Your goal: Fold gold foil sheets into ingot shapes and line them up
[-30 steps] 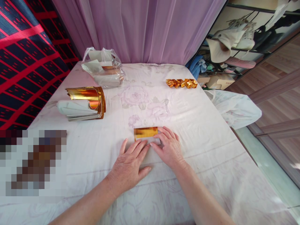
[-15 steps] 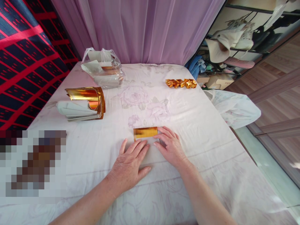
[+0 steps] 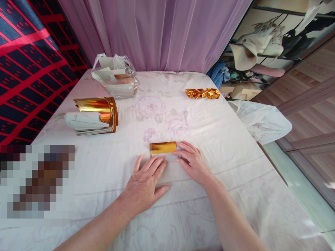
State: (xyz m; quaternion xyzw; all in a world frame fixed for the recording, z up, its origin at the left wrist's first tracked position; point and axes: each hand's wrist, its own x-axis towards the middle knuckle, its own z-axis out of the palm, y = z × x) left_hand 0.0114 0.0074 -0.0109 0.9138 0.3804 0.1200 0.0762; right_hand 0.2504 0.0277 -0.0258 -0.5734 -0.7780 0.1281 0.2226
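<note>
The folded gold foil strip (image 3: 162,147), flat and mirror-glossy, was pinned on the cloth-covered table (image 3: 235,146) at mid-front; it was pressed under the splayed fingertips of the left hand (image 3: 145,184) and right hand (image 3: 192,162), nothing being gripped. Slip on the soft, wrinkled cloth was judged the risk, skewing the crease; curled gold sheets (image 3: 101,108), a clear bag (image 3: 115,75) and crimped gold pieces (image 3: 202,93) were left well apart.

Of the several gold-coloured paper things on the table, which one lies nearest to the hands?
The flat gold strip, at the fingertips of both the left hand and right hand; the others lie farther away.
</note>
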